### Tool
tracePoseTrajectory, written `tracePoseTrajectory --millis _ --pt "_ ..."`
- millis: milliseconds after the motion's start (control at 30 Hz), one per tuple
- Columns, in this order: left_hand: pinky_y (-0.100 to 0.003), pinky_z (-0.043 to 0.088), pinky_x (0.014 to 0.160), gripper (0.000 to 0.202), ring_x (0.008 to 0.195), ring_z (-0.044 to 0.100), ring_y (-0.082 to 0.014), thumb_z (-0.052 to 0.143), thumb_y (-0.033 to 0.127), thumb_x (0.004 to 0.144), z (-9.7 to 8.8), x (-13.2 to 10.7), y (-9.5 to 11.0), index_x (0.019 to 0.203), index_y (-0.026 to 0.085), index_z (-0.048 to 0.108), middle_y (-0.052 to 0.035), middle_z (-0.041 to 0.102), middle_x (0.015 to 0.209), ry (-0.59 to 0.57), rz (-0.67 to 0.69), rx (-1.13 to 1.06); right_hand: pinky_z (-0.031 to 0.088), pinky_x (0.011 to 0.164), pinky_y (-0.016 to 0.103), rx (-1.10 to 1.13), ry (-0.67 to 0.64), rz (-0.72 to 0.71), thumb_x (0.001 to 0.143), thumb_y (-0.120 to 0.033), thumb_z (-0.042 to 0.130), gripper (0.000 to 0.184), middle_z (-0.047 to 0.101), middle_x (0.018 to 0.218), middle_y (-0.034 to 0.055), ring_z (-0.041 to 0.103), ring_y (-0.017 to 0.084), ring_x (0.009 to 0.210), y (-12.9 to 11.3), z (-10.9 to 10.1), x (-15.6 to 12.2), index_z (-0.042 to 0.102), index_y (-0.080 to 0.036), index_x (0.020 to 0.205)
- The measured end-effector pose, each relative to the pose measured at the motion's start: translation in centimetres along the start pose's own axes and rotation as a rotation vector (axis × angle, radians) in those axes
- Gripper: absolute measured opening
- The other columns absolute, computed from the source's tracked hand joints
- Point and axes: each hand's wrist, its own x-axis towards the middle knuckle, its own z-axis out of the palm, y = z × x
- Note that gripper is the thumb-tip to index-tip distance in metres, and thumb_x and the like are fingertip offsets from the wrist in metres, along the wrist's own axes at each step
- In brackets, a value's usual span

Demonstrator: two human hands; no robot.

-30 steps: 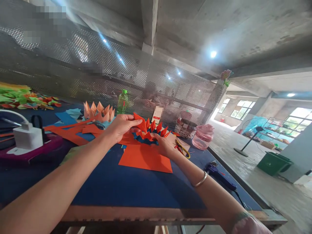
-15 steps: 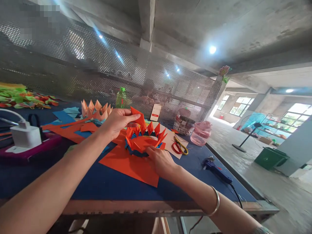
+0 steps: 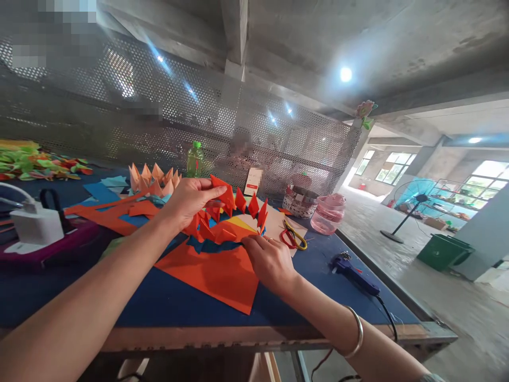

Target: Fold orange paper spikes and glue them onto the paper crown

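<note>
The left hand (image 3: 193, 204) is raised at the middle of the frame, its fingers (image 3: 209, 185) pressed together and pinching an orange pointed fold at the upper left of a paper ring (image 3: 226, 231). The right hand (image 3: 270, 262) lies on the near side of the ring, with its fingers (image 3: 254, 245) close together and pressing down on the ring's orange and yellow paper. A silver bangle (image 3: 356, 331) circles the right wrist.

The ring has orange triangular points around a blue band and sits between both hands, on a large orange paper sheet (image 3: 209, 281) on the dark blue surface (image 3: 71, 289). Just to the right of the ring, red-and-yellow-handled scissors (image 3: 293, 237) lie on a pale paper sheet (image 3: 274, 223). A blue hot glue gun (image 3: 352, 270) lies nearer the surface's right edge, with its cord trailing over that edge.

Beyond the scissors stand a woven basket (image 3: 300, 204) and a clear pink-tinted plastic jar (image 3: 328, 214); what is inside each is hard to tell. At the far edge stands a green-capped plastic bottle (image 3: 194, 161). To its left, a peach paper crown (image 3: 153, 180) rises from scattered orange and blue paper scraps (image 3: 107, 215). Multicoloured folded paper pieces (image 3: 35, 163) are heaped at the upper left.
</note>
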Motion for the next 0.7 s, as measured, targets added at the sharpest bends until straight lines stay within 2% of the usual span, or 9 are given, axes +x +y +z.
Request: tracePoseTrajectory --millis 133,233,333,400,467,567,700 --pt "-0.027 0.056 0.068 0.016 0.077 0.066 -0.0166 0.075 0.031 0.065 -0.1 -0.1 -0.1 0.073 0.017 0.073 -0.0036 0.073 0.083 -0.042 0.050 0.035 0.041 0.062 0.025 0.111 -0.098 0.026 0.095 -0.020 0.043 0.025 0.072 0.096 0.0030 0.066 0.018 0.079 -1.4 -0.4 -1.5 0.062 -0.024 0.110" --pt "-0.027 0.054 0.067 0.016 0.072 0.065 -0.0153 0.073 0.032 0.068 0.4 -0.6 -0.5 0.074 0.017 0.074 -0.0030 0.074 0.079 -0.137 0.060 0.134 0.044 0.064 0.024 0.279 -0.148 0.070 0.087 -0.013 0.049 0.037 0.071 0.102 0.0016 0.067 0.018 0.084 -2.0 -1.2 -2.5 0.056 -0.026 0.120" --pt "-0.027 0.049 0.063 0.019 0.064 0.062 -0.0151 0.069 0.034 0.072 1.3 -1.4 -0.9 0.074 0.016 0.074 -0.0019 0.071 0.068 -0.248 0.108 0.383 0.047 0.070 0.023 0.454 -0.099 0.143 0.083 -0.010 0.051 0.055 0.067 0.118 0.0015 0.067 0.015 0.084 -1.7 -1.7 -2.9 0.042 -0.026 0.134" --pt "-0.026 0.045 0.060 0.024 0.062 0.060 -0.0154 0.062 0.036 0.076 2.0 -2.0 -1.2 0.078 0.016 0.075 -0.0013 0.070 0.065 -0.320 0.144 0.587 0.047 0.070 0.023 0.523 -0.087 0.171 0.081 -0.008 0.052 0.061 0.066 0.121 0.0008 0.066 0.013 0.079 -1.2 -1.7 -3.0 0.036 -0.026 0.137" --pt "-0.025 0.041 0.057 0.026 0.061 0.057 -0.0147 0.059 0.036 0.076 2.5 -2.3 -1.3 0.079 0.016 0.075 -0.0007 0.069 0.067 -0.389 0.145 0.716 0.048 0.070 0.023 0.527 -0.099 0.164 0.080 -0.006 0.051 0.063 0.067 0.119 0.0011 0.066 0.014 0.079 -0.7 -1.6 -3.2 0.034 -0.026 0.138" --pt "-0.024 0.032 0.051 0.027 0.054 0.048 -0.0117 0.058 0.037 0.075 2.7 -2.3 -1.3 0.070 0.015 0.072 0.0009 0.061 0.060 -0.475 0.108 0.819 0.048 0.072 0.025 0.463 -0.138 0.122 0.081 -0.005 0.047 0.062 0.069 0.113 0.0037 0.067 0.018 0.088 -0.5 -1.4 -3.4 0.033 -0.024 0.138" --pt "-0.025 0.027 0.050 0.024 0.051 0.041 -0.0102 0.057 0.035 0.073 2.6 -2.0 -1.4 0.063 0.015 0.067 0.0025 0.053 0.055 -0.507 0.052 0.878 0.046 0.070 0.025 0.396 -0.196 0.070 0.083 -0.005 0.042 0.055 0.071 0.105 0.0066 0.067 0.019 0.090 -0.6 -1.3 -3.4 0.035 -0.021 0.136"
